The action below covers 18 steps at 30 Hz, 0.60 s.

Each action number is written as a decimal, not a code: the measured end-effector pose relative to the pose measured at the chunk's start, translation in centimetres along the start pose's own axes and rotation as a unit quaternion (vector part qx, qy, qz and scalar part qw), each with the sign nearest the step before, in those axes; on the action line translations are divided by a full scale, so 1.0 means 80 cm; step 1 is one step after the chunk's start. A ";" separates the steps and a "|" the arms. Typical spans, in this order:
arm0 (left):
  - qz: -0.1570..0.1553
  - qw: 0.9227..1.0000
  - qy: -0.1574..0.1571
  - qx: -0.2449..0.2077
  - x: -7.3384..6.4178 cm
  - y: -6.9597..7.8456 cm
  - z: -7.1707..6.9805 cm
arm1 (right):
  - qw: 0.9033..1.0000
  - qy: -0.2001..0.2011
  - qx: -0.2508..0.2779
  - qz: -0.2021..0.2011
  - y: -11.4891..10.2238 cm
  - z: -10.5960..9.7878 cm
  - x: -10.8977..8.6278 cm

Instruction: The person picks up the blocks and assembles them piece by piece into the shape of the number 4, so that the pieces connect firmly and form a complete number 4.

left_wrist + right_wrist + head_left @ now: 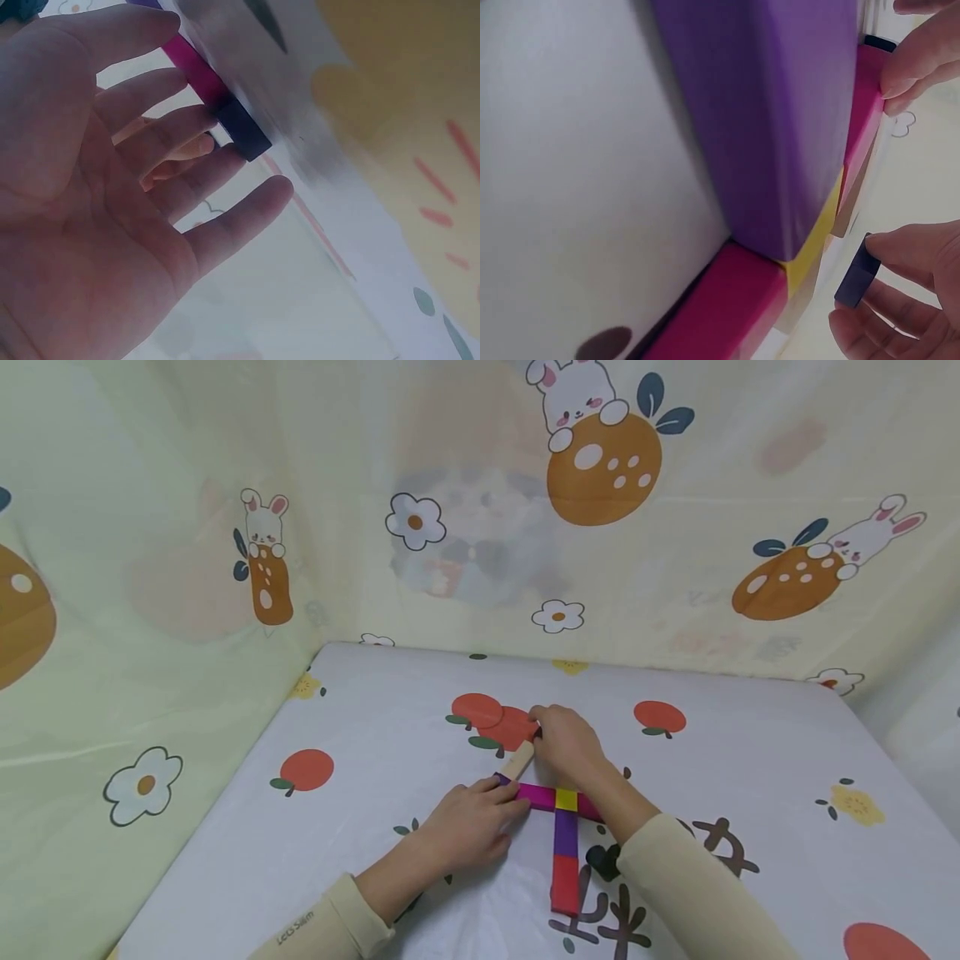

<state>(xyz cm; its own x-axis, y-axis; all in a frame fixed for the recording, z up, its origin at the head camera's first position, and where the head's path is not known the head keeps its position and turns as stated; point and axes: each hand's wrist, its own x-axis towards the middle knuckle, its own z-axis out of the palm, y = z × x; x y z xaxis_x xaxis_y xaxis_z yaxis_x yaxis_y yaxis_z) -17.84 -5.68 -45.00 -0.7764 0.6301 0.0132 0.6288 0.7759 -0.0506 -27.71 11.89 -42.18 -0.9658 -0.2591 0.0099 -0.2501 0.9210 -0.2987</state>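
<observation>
Between its thumb and fingertips, my right hand (568, 745) pinches a small dark blue block (857, 279). It is at the far end of a slanting beige block (517, 762). My left hand (472, 827) rests its loosely extended fingers at the left end of a block row, touching a magenta block (537, 796) and a dark blue end block (244, 129). A yellow block (566, 800) joins this row to a second magenta block (589, 808), partly behind the right wrist. From the yellow one, a purple block (566, 833) and a red block (565, 883) run toward me.
A white cloth (360, 735) printed with fruit and dark lettering covers the table. Cream curtains (465, 568) with rabbit prints hang behind it and at the left. Beside the right sleeve, a black shape (602, 862) shows on the cloth.
</observation>
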 end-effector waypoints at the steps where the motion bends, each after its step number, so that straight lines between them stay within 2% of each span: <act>1: 0.001 1.000 0.001 0.000 0.000 0.000 0.000 | 1.000 0.000 -0.004 -0.001 0.000 0.000 0.001; 12: 0.010 1.000 0.019 0.010 -0.001 -0.002 0.003 | 1.000 0.001 -0.020 -0.011 -0.003 0.001 0.007; 18: 0.011 1.000 0.018 0.007 -0.002 -0.004 0.005 | 1.000 -0.017 -0.019 -0.001 -0.006 0.000 0.014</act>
<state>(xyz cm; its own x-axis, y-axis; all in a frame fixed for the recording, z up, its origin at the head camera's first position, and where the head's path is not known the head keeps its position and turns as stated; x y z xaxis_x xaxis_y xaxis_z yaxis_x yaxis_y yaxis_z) -17.96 -6.07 -45.37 -0.7601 0.6480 0.0486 0.6449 0.7614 -0.0660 -28.68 11.13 -42.03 -0.9625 -0.2704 -0.0229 -0.2551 0.9305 -0.2630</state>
